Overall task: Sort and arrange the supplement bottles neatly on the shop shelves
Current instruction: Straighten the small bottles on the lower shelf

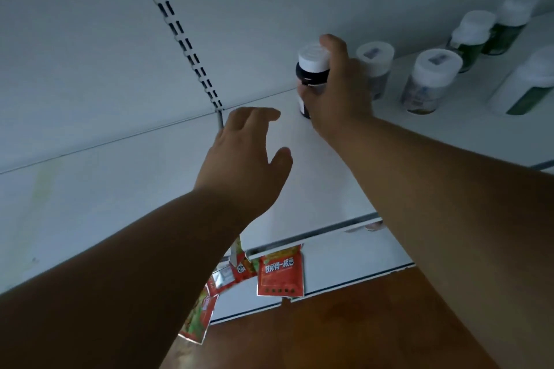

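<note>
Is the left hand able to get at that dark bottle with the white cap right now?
Probably yes. The left hand hovers open over bare shelf just short of the dark bottle, with nothing between them, though the right hand already grips its right side.

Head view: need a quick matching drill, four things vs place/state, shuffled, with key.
Things:
1. dark bottle
2. left hand
3. red sachet
4. green-label bottle

Place/state:
A. hangs below the shelf edge
B. far right on the shelf
C. open above the shelf, holding nothing
D. gripped by the right hand

Pairs: 1-D, 2-C, 3-A, 4-B
</note>
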### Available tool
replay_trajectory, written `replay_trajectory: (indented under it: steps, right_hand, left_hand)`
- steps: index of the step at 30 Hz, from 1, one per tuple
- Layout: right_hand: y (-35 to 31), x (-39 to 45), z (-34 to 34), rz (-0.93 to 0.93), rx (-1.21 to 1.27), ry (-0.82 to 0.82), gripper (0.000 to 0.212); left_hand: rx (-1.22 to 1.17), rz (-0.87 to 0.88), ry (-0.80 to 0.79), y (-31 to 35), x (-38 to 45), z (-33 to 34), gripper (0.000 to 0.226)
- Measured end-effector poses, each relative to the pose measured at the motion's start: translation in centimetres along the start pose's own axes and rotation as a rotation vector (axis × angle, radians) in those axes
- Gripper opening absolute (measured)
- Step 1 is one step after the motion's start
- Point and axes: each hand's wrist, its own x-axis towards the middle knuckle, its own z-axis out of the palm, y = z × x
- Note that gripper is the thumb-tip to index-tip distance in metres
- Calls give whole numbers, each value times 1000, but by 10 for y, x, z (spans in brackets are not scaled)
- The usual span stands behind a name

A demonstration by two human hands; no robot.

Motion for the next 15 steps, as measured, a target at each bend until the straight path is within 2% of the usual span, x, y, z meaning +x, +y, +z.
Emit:
replay_trajectory:
  steps: [3,7,12,15]
  right_hand:
    - [-4,-21,-18,64,197,-20,71]
    - [-30,-75,-75,326,546,-163,64]
    - [-85,-134,-165,650,870,-316,44]
    - [-143,-164,-237,681,949,-372,43]
  left_hand:
    - [-83,-61,13,10,-5,-8,48]
    - [-275,-192,-10,45,-36,-32,49]
    - [-447,-254,-52,131,-95,-103,65]
    - [-504,-237,-64,191,-133,-164,59]
